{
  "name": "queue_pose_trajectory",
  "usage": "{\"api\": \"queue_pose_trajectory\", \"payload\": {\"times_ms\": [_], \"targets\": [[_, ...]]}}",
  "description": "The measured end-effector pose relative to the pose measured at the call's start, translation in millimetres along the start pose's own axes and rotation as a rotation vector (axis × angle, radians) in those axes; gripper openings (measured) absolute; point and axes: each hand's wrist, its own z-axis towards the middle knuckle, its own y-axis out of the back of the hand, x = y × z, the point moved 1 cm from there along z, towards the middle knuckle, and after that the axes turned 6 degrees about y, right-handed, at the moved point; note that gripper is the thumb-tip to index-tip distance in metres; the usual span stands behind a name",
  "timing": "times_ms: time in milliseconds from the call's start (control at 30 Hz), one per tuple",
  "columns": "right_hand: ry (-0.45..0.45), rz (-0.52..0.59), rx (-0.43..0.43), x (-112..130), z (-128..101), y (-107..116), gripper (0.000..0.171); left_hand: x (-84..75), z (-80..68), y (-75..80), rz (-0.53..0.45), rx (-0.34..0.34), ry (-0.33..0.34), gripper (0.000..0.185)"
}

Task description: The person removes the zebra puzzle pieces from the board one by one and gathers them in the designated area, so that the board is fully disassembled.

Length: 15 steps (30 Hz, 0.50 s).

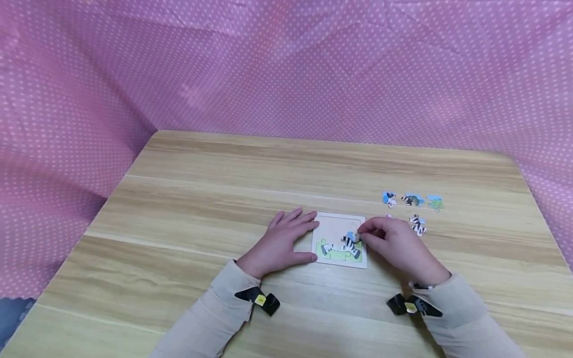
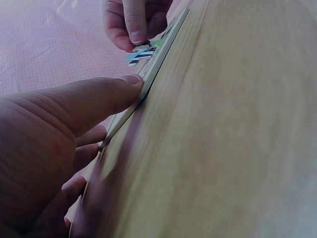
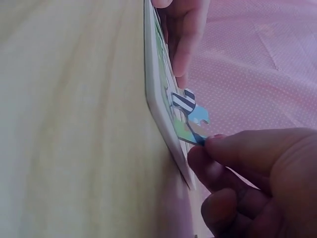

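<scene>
So the puzzle tray [image 1: 340, 221] sits flat on the wooden table [image 1: 201, 199], on the near side and a bit right of the middle, with its near strip already filled in: green grass and zebra legs along the near edge, the far half bare wood. The left hand [image 1: 282, 243] lies flat on the table with its fingers straight and spread a little, fingertips over the tray's left edge and the thumb pressed against its near-left corner (the left wrist view shows the thumb tip right up against the tray's rim). The right hand [image 1: 396, 243] has its fingers curled, pinching a zebra puzzle piece [image 1: 351, 238] between thumb and fingertips; that piece has black and white stripes and a blue bit, and it's over the right part of the tray, just above the placed row. From the right wrist view the piece [image 3: 190, 111] is tilted, one edge down at the tray and the other lifted off it. Loose pieces are on the table to the far right of the tray: a row of three [image 1: 412, 200] with blue and green on them, and a zebra-striped one [image 1: 418, 225] just right of the right hand's knuckles. Pink polka-dot cloth [image 1: 286, 74] hangs all around behind the table.
</scene>
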Motion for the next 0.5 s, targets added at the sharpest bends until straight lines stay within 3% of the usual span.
{"api": "queue_pose_trajectory", "payload": {"times_ms": [500], "targets": [[-0.016, 0.092, -0.031, -9.7, -3.4, 16.1, 0.01, -1.8, -0.7, 1.7, -0.005, 0.004, 0.007, 0.074]]}}
